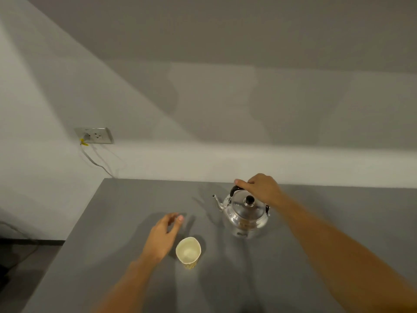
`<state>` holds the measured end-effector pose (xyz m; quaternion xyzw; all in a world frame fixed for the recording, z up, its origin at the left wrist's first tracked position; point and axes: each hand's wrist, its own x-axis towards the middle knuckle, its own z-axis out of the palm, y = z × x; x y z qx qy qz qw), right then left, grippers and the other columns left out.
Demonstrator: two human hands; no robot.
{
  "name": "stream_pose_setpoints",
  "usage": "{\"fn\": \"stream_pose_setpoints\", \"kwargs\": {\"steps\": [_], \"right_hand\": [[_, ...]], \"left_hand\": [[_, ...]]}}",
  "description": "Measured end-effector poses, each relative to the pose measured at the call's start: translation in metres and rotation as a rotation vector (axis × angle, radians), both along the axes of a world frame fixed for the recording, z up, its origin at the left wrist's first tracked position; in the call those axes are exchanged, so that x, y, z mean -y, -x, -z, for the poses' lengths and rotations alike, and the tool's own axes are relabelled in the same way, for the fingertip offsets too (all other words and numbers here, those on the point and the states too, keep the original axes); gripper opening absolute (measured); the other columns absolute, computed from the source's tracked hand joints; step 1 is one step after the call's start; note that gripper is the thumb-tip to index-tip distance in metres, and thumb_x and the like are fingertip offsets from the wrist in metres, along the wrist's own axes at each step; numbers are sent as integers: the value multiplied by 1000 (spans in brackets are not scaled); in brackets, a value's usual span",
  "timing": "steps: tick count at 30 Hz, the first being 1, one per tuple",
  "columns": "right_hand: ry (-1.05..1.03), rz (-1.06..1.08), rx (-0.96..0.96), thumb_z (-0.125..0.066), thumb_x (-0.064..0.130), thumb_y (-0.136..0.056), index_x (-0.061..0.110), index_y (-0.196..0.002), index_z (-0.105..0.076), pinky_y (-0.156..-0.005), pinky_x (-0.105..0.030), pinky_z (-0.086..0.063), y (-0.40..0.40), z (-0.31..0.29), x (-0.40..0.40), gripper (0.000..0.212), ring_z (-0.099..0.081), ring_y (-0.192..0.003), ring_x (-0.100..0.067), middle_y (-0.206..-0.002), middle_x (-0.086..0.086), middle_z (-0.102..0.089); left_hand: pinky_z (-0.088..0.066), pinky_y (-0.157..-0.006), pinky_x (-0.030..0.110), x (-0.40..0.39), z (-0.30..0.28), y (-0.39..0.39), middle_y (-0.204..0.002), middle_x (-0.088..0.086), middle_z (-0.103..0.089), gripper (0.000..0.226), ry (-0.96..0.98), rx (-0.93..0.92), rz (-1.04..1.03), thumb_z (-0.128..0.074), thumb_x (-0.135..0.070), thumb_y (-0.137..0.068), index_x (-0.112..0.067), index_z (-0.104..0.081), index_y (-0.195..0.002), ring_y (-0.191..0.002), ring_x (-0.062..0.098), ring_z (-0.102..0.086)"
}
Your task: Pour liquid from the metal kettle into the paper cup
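A shiny metal kettle with a black lid knob stands upright on the grey table, its spout pointing left. My right hand is closed around the kettle's black top handle. A paper cup with a white inside and a yellow pattern stands upright nearer to me, left of the kettle. Just left of the cup, my left hand hovers with its fingers apart and holds nothing; it does not touch the cup.
The table ends at a white wall behind the kettle and at an edge on the left. A wall socket with a cable hanging down sits on the wall at the left. Dark floor shows at the far left.
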<state>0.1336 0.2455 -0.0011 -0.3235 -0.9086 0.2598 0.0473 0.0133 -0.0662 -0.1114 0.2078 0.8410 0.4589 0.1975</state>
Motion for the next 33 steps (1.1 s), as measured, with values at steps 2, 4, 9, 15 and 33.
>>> {"fn": "stream_pose_setpoints", "kwargs": {"steps": [2, 4, 9, 15, 33], "right_hand": [[2, 24, 14, -57, 77, -77, 19, -44, -29, -47, -33, -28, 11, -1, -14, 72, -35, -41, -16, -36, 6, -28], [26, 52, 18, -56, 78, -76, 19, -44, -31, -47, -33, -30, 23, 0, -28, 72, -38, -41, -16, -34, 6, -28], [87, 105, 59, -56, 78, -73, 20, -45, -30, -49, -33, -30, 56, 12, -72, 70, -36, -42, -16, -37, 8, -28], [109, 96, 88, -58, 77, -74, 11, -54, -52, -50, -32, -37, 86, 21, -89, 69, -47, -49, -17, -49, 1, -45], [-23, -4, 25, -51, 59, -93, 19, -64, -53, -56, -29, -38, 84, 14, -88, 49, -54, -64, -18, -64, 2, -56]], "left_hand": [[-41, -95, 27, -9, -4, 12, -119, -9, -68, 41, 17, -9, -8, -52, -59, -95, -30, -66, -121, -119, 12, -61], [-40, -97, 27, -18, -9, 25, -123, -6, -68, 47, 25, -1, -9, -52, -60, -95, -26, -66, -124, -121, 13, -60], [-43, -100, 31, -48, -8, 57, -130, -1, -68, 55, 50, 32, -9, -49, -65, -92, -25, -66, -125, -124, 17, -60], [-43, -101, 32, -70, -17, 76, -131, 2, -68, 51, 50, 22, -4, -49, -59, -96, -22, -66, -127, -124, 21, -60], [-44, -97, 31, -83, -46, 76, -127, -1, -69, 45, 59, -69, 32, -50, -57, -97, -24, -66, -122, -122, 22, -62]]}}
